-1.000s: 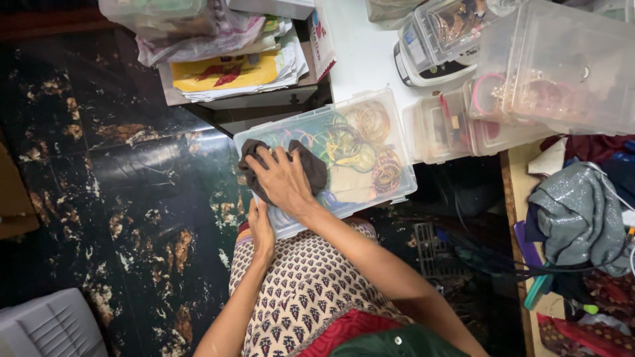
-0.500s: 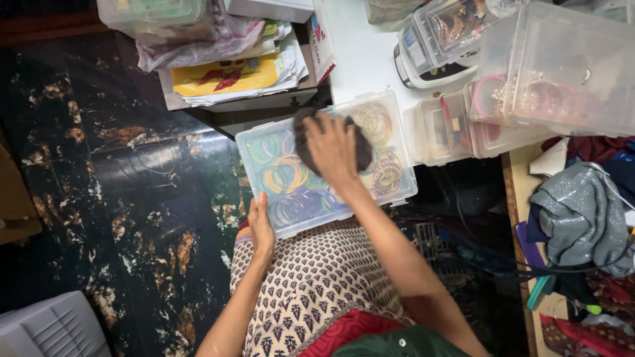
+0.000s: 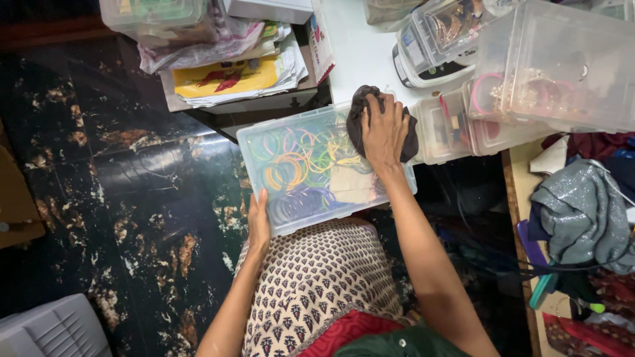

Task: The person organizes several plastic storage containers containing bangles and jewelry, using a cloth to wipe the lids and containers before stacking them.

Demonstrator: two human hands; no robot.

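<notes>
White table [image 3: 360, 56], clear bangle boxes [image 3: 562, 66] on it, paper stack [image 3: 231, 76]

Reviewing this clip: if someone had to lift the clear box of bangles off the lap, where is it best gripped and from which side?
Probably by its two short ends, one hand each. The clear bangle box lies flat and wide across the lap; the left hand already holds its near-left corner, while the right hand presses a dark cloth on the far-right corner of the lid.

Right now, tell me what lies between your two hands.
In the head view, the clear box lid over coloured bangles spans between left hand and right hand, which presses a dark cloth.
</notes>
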